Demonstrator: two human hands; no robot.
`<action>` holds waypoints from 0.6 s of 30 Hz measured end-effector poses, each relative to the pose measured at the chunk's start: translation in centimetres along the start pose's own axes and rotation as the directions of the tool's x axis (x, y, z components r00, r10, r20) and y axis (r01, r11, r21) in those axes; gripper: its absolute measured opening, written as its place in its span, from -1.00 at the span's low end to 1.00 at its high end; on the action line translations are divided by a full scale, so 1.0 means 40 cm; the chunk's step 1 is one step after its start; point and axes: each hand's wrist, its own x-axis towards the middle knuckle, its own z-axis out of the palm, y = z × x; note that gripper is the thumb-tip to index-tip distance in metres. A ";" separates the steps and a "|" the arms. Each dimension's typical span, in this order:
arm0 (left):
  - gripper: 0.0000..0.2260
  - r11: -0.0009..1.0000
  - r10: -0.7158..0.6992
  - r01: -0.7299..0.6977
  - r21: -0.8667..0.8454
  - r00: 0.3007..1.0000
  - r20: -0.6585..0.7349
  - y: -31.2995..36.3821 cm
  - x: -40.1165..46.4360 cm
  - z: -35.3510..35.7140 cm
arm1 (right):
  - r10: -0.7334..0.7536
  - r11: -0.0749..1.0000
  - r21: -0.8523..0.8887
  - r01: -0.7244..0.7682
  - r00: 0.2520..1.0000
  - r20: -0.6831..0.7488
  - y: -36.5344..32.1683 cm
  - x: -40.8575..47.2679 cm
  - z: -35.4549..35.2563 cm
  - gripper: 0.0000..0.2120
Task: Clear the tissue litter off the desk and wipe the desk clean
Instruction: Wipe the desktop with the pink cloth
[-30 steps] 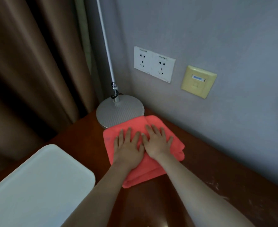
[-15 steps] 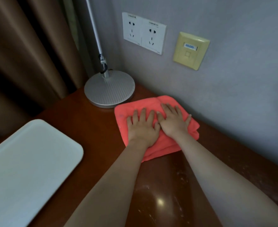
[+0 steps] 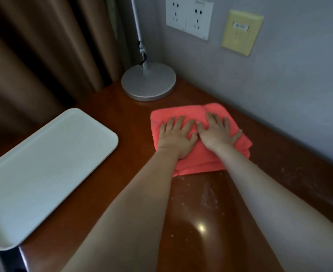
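cloth (image 3: pixel 199 160) slid clear of lamp base (image 3: pixel 149 83), left hand (image 3: pixel 176 137) and right hand (image 3: pixel 216 134) pressing flat

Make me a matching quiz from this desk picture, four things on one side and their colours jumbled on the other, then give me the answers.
Things:
1. cloth
2. tray
3. lamp base
4. wall plate right of the sockets

Colours:
A. silver grey
B. pale yellow
C. coral red
D. white

Pairs: 1-C, 2-D, 3-A, 4-B
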 end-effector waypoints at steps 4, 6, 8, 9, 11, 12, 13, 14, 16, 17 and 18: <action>-0.53 0.997 -0.069 0.068 -0.027 0.996 -0.053 -0.065 -0.019 -0.003 | -0.082 0.997 0.006 0.082 0.997 0.009 -0.057 0.005 0.028 -0.45; -0.54 0.991 -0.116 0.110 -0.072 0.990 -0.086 -0.095 -0.044 0.002 | -0.144 0.989 -0.023 0.144 0.989 0.018 -0.085 0.002 0.042 -0.45; -0.54 0.981 -0.169 0.158 -0.110 0.980 -0.103 -0.116 -0.076 0.008 | -0.204 0.977 -0.054 0.206 0.978 0.041 -0.108 -0.008 0.053 -0.45; -0.54 0.976 -0.194 0.182 -0.117 0.975 -0.105 -0.124 -0.094 0.011 | -0.233 0.970 -0.066 0.236 0.971 0.054 -0.118 -0.015 0.059 -0.44; -0.54 0.967 -0.237 0.225 -0.119 0.966 -0.104 -0.136 -0.134 0.016 | -0.288 0.952 -0.085 0.295 0.954 0.086 -0.135 -0.037 0.071 -0.43; -0.54 0.961 -0.258 0.245 -0.125 0.960 -0.104 -0.141 -0.156 0.019 | -0.311 0.943 -0.093 0.321 0.945 0.105 -0.141 -0.051 0.077 -0.43; -0.54 0.954 -0.280 0.265 -0.138 0.954 -0.105 -0.146 -0.180 0.022 | -0.332 0.933 -0.101 0.344 0.935 0.124 -0.147 -0.068 0.082 -0.42; -0.55 0.946 -0.303 0.286 -0.150 0.947 -0.107 -0.149 -0.206 0.028 | -0.352 0.924 -0.108 0.367 0.925 0.141 -0.152 -0.086 0.088 -0.41; -0.55 0.931 -0.344 0.323 -0.168 0.931 -0.117 -0.149 -0.262 0.040 | -0.392 0.902 -0.122 0.415 0.904 0.171 -0.158 -0.128 0.099 -0.40; -0.55 0.925 -0.361 0.337 -0.176 0.923 -0.129 -0.148 -0.291 0.047 | -0.412 0.890 -0.128 0.438 0.892 0.184 -0.159 -0.152 0.105 -0.40; -0.55 0.919 -0.377 0.350 -0.183 0.915 -0.141 -0.146 -0.319 0.058 | -0.431 0.878 -0.133 0.460 0.880 0.197 -0.158 -0.175 0.110 -0.40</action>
